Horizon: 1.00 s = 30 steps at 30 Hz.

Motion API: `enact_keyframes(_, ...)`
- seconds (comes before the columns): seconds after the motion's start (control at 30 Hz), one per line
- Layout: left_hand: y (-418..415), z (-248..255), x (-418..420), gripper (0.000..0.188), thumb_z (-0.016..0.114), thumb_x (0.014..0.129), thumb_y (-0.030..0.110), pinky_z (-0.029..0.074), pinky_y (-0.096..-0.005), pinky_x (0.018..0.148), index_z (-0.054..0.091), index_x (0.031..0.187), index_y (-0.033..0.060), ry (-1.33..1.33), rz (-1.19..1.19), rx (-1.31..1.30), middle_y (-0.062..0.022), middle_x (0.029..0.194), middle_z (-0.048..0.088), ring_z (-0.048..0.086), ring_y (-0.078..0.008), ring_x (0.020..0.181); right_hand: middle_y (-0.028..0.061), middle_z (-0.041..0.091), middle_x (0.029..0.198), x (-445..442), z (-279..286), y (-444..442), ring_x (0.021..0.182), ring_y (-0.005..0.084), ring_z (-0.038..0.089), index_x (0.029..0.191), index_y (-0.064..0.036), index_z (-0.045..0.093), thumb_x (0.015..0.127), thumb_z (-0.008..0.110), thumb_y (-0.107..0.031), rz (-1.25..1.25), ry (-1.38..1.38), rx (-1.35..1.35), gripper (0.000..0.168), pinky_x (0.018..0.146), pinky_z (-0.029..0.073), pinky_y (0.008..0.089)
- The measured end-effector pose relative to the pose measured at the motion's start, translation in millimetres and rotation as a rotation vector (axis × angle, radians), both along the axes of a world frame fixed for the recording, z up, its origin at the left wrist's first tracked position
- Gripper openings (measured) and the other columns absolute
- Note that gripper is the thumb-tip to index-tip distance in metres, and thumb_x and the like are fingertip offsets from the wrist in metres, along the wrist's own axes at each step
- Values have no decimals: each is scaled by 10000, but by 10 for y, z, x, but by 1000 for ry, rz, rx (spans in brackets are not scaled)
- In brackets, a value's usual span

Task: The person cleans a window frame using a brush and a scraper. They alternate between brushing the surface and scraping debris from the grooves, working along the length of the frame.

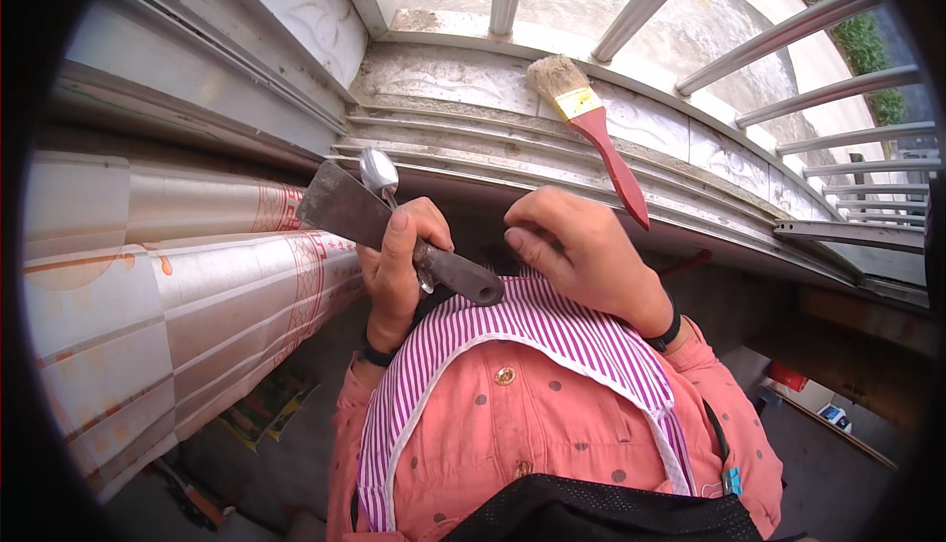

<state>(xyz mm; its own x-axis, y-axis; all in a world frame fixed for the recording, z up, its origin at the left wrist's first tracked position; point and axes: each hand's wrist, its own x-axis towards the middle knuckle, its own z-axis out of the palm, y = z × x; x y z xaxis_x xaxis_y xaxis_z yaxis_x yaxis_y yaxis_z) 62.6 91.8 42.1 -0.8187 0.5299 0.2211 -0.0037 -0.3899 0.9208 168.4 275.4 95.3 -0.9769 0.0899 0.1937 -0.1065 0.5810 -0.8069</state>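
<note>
My left hand (399,268) grips a putty knife and a metal spoon together. The putty knife (347,206) points its wide grey blade to the upper left, its dark handle slanting down towards my apron. Behind the blade, the spoon's shiny bowl (378,171) sticks up. My right hand (584,254) is loosely curled in front of my chest, with a gap between thumb and index finger and nothing visible in it. A paintbrush (591,124) with a red handle lies across the window sill and sliding track, its pale bristles towards the railing.
The dusty window track (480,135) runs along the tiled sill (443,73). White metal bars (650,6) stand beyond it. At left are a window frame (222,84) and a large wrapped roll-like object (222,298) with red print. A striped apron (451,328) covers my front.
</note>
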Motion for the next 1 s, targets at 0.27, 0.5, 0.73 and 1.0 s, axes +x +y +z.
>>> enact_keyframes(0.27,-28,-54,2,457,387,1043,271,387,-311,525,516,689,13,72,16,-82,-101,608,513,495,-188,576,125,639,810,98,137,218,669,270,628,955,-19,639,856,703,-22,-155,-1,26,117,596,500,346)
enact_keyframes(0.5,-58,-11,51,463,402,1029,223,367,-316,571,540,645,5,47,82,-129,-89,638,550,490,-164,600,110,679,878,164,259,477,747,234,628,943,-17,683,829,716,14,-454,210,234,123,623,501,323)
enact_keyframes(0.73,-1,-48,48,473,391,1033,239,380,-323,585,547,649,13,66,51,-88,-89,648,553,505,-182,614,113,673,856,272,244,433,709,256,637,947,-13,675,836,712,12,-294,125,120,119,626,510,339)
enact_keyframes(1.0,125,-40,22,513,341,1053,327,449,-387,764,556,695,28,268,36,-66,-143,768,626,573,-258,799,138,657,793,-2,-57,109,691,278,659,987,-18,656,881,668,-41,65,-30,-217,110,639,518,351)
